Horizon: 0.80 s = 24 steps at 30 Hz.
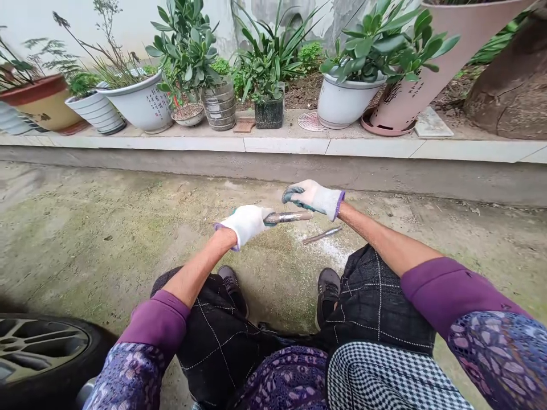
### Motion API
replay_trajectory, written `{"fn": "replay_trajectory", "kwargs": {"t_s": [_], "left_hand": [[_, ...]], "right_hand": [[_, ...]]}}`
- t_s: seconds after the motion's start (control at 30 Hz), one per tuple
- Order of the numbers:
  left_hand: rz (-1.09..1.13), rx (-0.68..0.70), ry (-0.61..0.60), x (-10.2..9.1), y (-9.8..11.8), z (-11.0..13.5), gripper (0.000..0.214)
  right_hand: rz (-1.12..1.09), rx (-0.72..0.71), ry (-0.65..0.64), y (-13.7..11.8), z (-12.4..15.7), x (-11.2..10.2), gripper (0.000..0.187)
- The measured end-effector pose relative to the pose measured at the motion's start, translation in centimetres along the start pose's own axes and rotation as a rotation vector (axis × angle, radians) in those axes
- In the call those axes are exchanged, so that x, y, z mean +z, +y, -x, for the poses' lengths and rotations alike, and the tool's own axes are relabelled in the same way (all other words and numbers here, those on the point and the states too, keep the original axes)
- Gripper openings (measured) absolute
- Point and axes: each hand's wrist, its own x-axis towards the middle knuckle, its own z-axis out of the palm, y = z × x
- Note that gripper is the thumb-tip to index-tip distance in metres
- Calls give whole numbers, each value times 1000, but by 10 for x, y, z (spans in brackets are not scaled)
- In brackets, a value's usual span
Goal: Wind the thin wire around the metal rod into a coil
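Observation:
My left hand (249,222), in a white work glove with a dark grip side, is closed round a brown stick-like tool (294,216) with a shiny silvery band. The tool lies level and its free end points right; I cannot tell its exact kind. Just above that end hovers my right hand (315,197), gloved alike, its fingers curled together. Whatever those fingers hold, if anything, is hidden. On the concrete below the right hand rests a thinner brown stick (321,235) with a silvery end. White powder (331,248) is scattered around it.
Ahead runs a low tiled ledge (282,144) bearing several potted plants, among them a white pot (348,102) and a tall pink planter (401,99). A car wheel (43,359) stands close at my lower left. My shoes flank a mossy concrete floor (280,279).

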Motion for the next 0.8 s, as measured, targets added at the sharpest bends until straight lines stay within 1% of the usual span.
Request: {"fn": "replay_trajectory", "kwargs": {"t_s": [0.07,0.13,0.2,0.27,0.33,0.4,0.5,0.57,0.63,0.73,0.8], "left_hand": [[104,-3,60,-4,-1,0,32],[164,-42,121,-8,-9,-2,33],[144,-118,135,-9,-20,-6,35],[44,-194,114,-6,-28,-10,34],[-83,-221,87,-1,-31,-13,32],[-176,-193,55,5,-28,-14,33],[-211,-90,-20,11,-15,-12,32],[-143,-37,-47,11,-7,-7,30],[6,-7,-18,8,0,-2,31],[294,50,98,2,1,2,34],[385,47,168,-2,-5,0,36]], "right_hand": [[50,2,-61,0,-4,10,27],[134,13,-129,-7,-3,20,26],[221,-23,-185,-20,3,29,27],[291,-99,-210,-33,12,33,27],[328,-118,-186,-43,21,31,28],[338,-87,-132,-45,26,24,29],[297,-60,-27,-33,22,8,29],[244,-51,29,-18,14,-1,30],[185,-36,37,-4,5,-4,29],[149,-63,-40,5,-3,5,25],[196,-67,-106,0,-2,18,23]]}}
